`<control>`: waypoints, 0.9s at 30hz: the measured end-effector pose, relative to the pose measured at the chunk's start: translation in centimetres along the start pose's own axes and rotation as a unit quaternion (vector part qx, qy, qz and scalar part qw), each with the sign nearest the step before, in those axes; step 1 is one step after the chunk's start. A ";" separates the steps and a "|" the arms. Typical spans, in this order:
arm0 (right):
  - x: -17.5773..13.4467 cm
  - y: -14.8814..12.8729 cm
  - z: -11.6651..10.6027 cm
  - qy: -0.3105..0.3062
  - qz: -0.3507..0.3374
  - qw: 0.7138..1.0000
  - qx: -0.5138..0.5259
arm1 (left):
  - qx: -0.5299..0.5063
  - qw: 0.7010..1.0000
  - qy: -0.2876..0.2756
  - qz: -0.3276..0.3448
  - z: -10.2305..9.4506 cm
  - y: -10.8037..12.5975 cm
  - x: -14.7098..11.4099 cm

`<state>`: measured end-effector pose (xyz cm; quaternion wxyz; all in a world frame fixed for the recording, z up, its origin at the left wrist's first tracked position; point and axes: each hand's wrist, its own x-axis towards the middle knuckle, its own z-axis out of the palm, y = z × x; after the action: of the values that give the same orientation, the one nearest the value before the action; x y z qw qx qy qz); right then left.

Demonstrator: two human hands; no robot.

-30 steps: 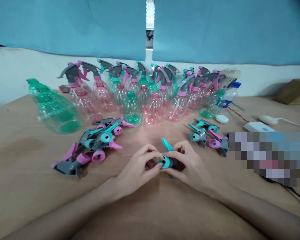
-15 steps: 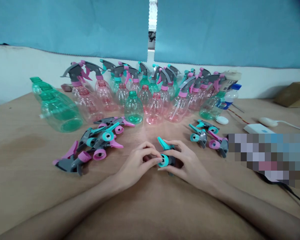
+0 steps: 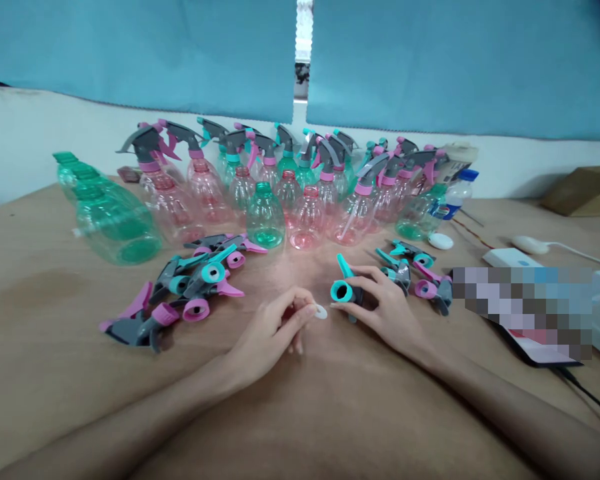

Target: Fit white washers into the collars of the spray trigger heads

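Between thumb and fingertips, my left hand (image 3: 275,330) pinches a small white ring-shaped washer (image 3: 321,311) just above the table. My right hand (image 3: 387,310) grips a grey and turquoise trigger spray head (image 3: 349,288), whose collar opening faces me and looks dark inside. A small gap separates the washer from the spray head. To the left lies a pile of loose spray heads (image 3: 195,283) with pink or turquoise collars. Several more spray heads (image 3: 443,293) rest just beyond my right hand.
Clear pink and green bottles (image 3: 307,220) stand across the back, many topped with spray heads. Green bottles (image 3: 120,227) are grouped at the left. On the right are a white round object (image 3: 441,241), a white box (image 3: 513,259) and a partly blurred phone-like device (image 3: 555,350) with a cable.
My left hand has drawn back from the spray head's collar with the white washer in its fingers. My right hand has moved the spray head slightly up and right.
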<state>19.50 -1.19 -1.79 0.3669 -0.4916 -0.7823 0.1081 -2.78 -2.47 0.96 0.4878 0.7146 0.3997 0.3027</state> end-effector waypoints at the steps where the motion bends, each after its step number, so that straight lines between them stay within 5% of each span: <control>1: 0.0 -0.1 0.0 -0.005 -0.004 1.000 0.000 | -0.024 1.000 -0.005 -0.017 0.1 -0.2 0.0; 7: -0.3 -0.7 0.1 -0.020 -0.017 1.000 -0.003 | -0.146 0.988 0.018 -0.056 -0.1 -0.8 0.7; 20: -0.9 -2.4 0.3 -0.063 -0.033 0.996 0.047 | -0.129 0.989 0.058 -0.051 -0.1 -0.9 1.1; 27: -0.7 -2.5 0.2 -0.064 -0.015 0.995 0.069 | -0.103 0.994 0.022 -0.034 -0.3 -0.6 1.0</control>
<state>17.86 -2.99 -0.95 0.3508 -0.4455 -0.8021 0.1874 -2.69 -1.31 0.49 0.5599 0.6398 0.4010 0.3411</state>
